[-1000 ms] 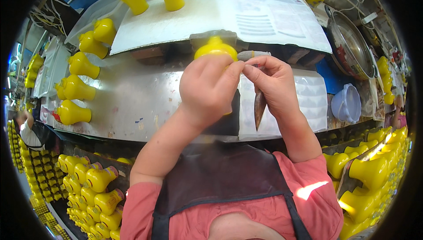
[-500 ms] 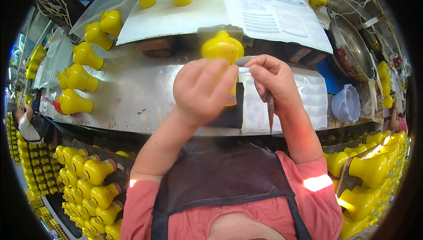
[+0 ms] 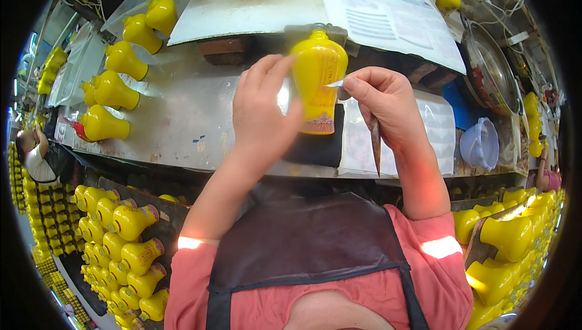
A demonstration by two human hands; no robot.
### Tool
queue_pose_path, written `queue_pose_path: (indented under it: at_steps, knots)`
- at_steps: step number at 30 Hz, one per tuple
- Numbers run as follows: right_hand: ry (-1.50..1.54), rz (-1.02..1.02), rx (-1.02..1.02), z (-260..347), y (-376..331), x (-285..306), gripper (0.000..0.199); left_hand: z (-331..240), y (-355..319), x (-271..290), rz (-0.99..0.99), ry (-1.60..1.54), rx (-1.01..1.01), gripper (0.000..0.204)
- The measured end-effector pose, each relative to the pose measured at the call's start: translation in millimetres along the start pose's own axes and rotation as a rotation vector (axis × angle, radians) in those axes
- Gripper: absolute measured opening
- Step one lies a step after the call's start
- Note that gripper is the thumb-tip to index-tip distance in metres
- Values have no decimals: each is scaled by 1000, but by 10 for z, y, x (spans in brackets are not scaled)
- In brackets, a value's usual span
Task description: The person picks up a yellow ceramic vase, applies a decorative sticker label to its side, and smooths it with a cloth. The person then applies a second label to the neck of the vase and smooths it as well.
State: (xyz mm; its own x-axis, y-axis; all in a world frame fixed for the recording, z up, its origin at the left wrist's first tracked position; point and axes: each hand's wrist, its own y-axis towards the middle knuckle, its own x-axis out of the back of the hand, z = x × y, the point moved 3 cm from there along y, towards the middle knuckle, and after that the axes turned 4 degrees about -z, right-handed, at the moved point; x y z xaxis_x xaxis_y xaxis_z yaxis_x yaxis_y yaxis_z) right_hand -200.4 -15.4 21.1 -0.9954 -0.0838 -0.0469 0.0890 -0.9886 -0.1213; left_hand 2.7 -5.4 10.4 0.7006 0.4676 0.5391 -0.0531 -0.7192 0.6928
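A glossy yellow vase-shaped bottle (image 3: 319,66) lies neck away from me on a black pad (image 3: 330,148). Fine printing runs down its front, with a patterned band near its base. My right hand (image 3: 385,96) pinches a small white slip (image 3: 334,84) between thumb and forefinger, right over the bottle's front. Tucked in the same hand is a brown pointed tool (image 3: 375,145), tip toward me. My left hand (image 3: 264,103), blurred by motion, is at the bottle's left side, thumb apart from its fingers. Whether it touches the bottle I cannot tell.
Several yellow bottles (image 3: 115,90) stand along the bench's left. A printed sheet (image 3: 382,21) lies on the raised white board (image 3: 285,12). Right of me are a lilac bucket (image 3: 480,144) and a metal basin (image 3: 490,66). Racked bottles (image 3: 136,221) flank me; people sit far left and right.
My left hand has risen slightly and turned, opening its thumb and uncovering more of the bottle. My right hand has brought the white slip against the bottle's front. The view has shifted slightly.
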Motion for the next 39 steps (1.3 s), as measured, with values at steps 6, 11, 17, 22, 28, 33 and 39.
queue_pose_path:
  at_steps: [6,11,17,22,28,33,39]
  knots:
    - [-160,49,-18,37,-136,-136,18,-230,-63,131,30,-168,-122,35]
    - [-287,102,-1,8,-210,-175,20,-200,-100,19,-3,-155,-144,21]
    - [-25,213,-62,-34,-56,-50,32,-60,-82,-90,152,-531,198,10]
    - [101,293,-226,-234,59,-24,23,42,22,-258,99,-742,456,11]
    - [-86,28,-2,-255,465,286,16,247,238,-537,94,-619,500,13]
    - [-77,-75,19,-294,854,351,20,447,439,-784,60,-520,495,18]
    - [-55,-91,-64,-419,1059,376,24,593,491,-937,227,-583,816,20]
